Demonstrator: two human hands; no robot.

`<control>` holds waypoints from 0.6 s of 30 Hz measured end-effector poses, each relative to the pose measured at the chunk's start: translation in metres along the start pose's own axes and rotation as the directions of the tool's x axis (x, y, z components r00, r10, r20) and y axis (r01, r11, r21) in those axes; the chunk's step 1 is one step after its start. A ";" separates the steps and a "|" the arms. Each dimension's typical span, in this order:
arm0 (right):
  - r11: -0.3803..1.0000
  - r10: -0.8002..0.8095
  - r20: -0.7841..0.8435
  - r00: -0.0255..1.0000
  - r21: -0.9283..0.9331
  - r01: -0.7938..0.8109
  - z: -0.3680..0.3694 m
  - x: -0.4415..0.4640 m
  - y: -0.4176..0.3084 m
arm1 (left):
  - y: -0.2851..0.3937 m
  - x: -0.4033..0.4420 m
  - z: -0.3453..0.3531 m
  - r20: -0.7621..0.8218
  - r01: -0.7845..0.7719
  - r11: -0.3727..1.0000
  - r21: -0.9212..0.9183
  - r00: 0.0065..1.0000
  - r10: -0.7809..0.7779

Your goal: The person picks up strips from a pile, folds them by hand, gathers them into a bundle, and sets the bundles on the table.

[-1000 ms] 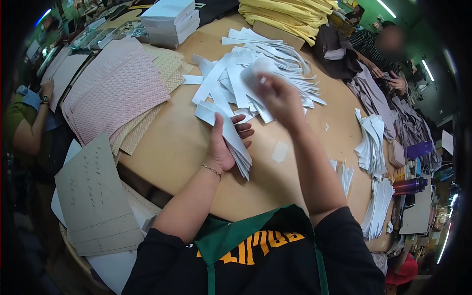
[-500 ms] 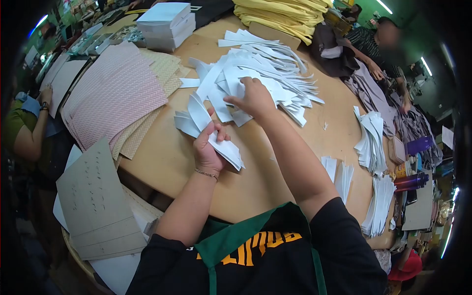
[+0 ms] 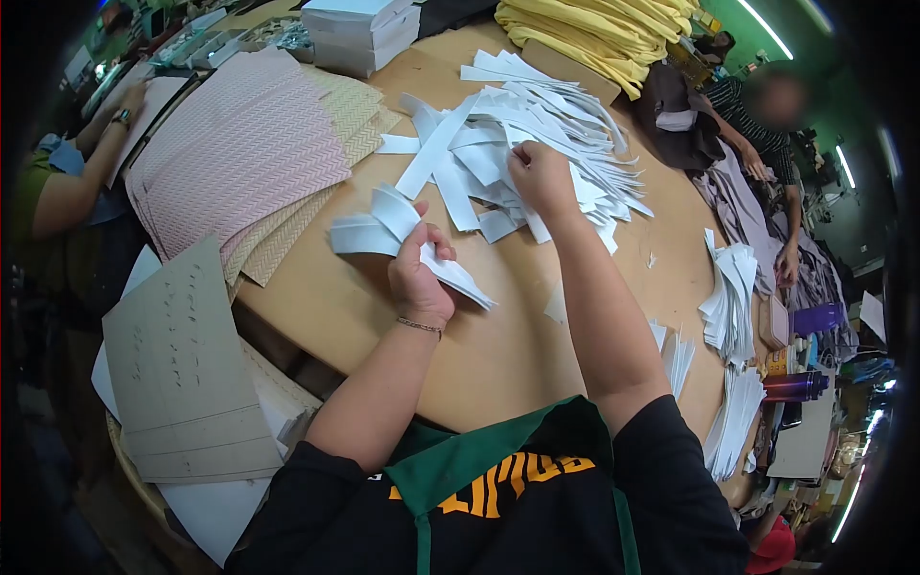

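My left hand [image 3: 422, 280] is closed round a small bundle of white strips [image 3: 367, 233], whose far ends fan out and curl beyond my fingers. Above and to the right, my right hand [image 3: 544, 180] pinches a white strip [image 3: 528, 213] at the near side of a loose heap. That heap of white strips [image 3: 575, 120] lies tangled on the tan table [image 3: 422, 369], its pieces crossing in many directions. The strips look like stiff fabric or paper; I cannot tell which.
Patterned pink sheets [image 3: 240, 144] and a grey marked card [image 3: 182, 374] lie left. White boxes [image 3: 359, 38] and folded yellow cloth [image 3: 594, 34] stand at the back. Strip bundles [image 3: 733, 297] and a purple bottle [image 3: 795, 386] are right. Co-workers sit at both sides.
My right hand has moved slightly right, its spread fingers closing in a pinch on a strip. My left hand still holds its bundle, now turned a little. The whole view has shifted slightly.
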State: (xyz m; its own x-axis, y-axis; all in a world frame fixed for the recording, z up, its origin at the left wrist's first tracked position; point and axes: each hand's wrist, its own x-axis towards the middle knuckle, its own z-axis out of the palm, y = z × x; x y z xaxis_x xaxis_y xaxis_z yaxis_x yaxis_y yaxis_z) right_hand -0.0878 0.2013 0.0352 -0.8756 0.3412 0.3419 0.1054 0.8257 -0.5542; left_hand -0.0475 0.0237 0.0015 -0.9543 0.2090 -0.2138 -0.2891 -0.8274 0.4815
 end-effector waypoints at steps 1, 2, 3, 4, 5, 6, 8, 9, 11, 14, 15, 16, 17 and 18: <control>0.992 -0.095 -0.068 0.993 -0.084 0.089 0.003 0.001 -0.004 | 0.000 0.000 -0.001 -0.025 -0.021 1.000 0.006 0.999 0.021; 0.970 -0.191 -0.130 0.973 -0.174 0.168 0.006 0.002 -0.008 | 0.000 0.000 -0.001 -0.046 -0.039 0.999 0.013 0.998 0.040; 0.973 -0.158 -0.105 0.982 -0.188 0.136 0.008 0.005 -0.014 | 0.000 0.000 0.000 -0.064 -0.058 0.998 0.021 0.996 0.059; 0.974 -0.123 -0.083 0.989 -0.203 0.104 0.011 0.009 -0.022 | 0.001 -0.001 0.001 -0.075 -0.073 0.997 0.032 0.994 0.075; 0.973 -0.089 -0.060 0.994 -0.217 0.074 0.014 0.013 -0.032 | 0.002 -0.003 0.002 -0.086 -0.089 0.995 0.043 0.992 0.092; 0.973 -0.062 0.021 0.998 -0.221 0.065 0.014 0.012 -0.047 | 0.005 -0.005 0.003 -0.099 -0.104 0.993 0.053 0.989 0.109; 0.955 -0.061 0.177 0.982 -0.276 0.109 0.031 0.008 -0.063 | 0.009 -0.007 0.006 -0.103 -0.152 0.983 0.099 0.981 0.162; 0.947 -0.032 0.293 0.956 -0.296 0.123 0.037 0.006 -0.073 | 0.010 -0.008 0.006 -0.110 -0.181 0.978 0.104 0.975 0.192; 0.971 0.031 0.408 0.913 -0.230 0.070 0.041 -0.001 -0.089 | 0.014 -0.009 0.004 -0.113 -0.226 0.970 0.084 0.965 0.235; 0.976 0.181 0.281 0.943 -0.171 -0.137 0.067 0.008 -0.077 | 0.022 -0.013 0.006 -0.094 -0.261 0.965 0.032 0.960 0.263; 0.969 0.230 0.201 0.952 -0.139 -0.205 0.068 0.007 -0.077 | 0.025 -0.015 0.010 -0.083 -0.265 0.964 0.030 0.960 0.267; 0.958 0.280 0.119 0.953 -0.100 -0.269 0.067 0.005 -0.077 | 0.026 -0.017 0.013 -0.070 -0.270 0.963 0.026 0.960 0.271; 0.942 0.333 0.035 0.942 -0.053 -0.331 0.065 0.004 -0.077 | 0.027 -0.018 0.014 -0.066 -0.277 0.960 0.040 0.958 0.279; 0.938 0.342 0.056 0.938 -0.076 -0.337 0.064 0.004 -0.076 | 0.026 -0.019 0.016 -0.059 -0.283 0.958 0.054 0.957 0.286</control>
State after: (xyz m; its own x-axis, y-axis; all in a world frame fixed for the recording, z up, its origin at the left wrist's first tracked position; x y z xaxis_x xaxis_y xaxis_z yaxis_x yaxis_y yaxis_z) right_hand -0.1300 0.1111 0.0301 -0.8120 0.5769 0.0886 0.4299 0.6937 -0.5779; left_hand -0.0385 0.0062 0.0314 -0.9909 -0.0671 -0.1169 -0.0113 -0.8231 0.5677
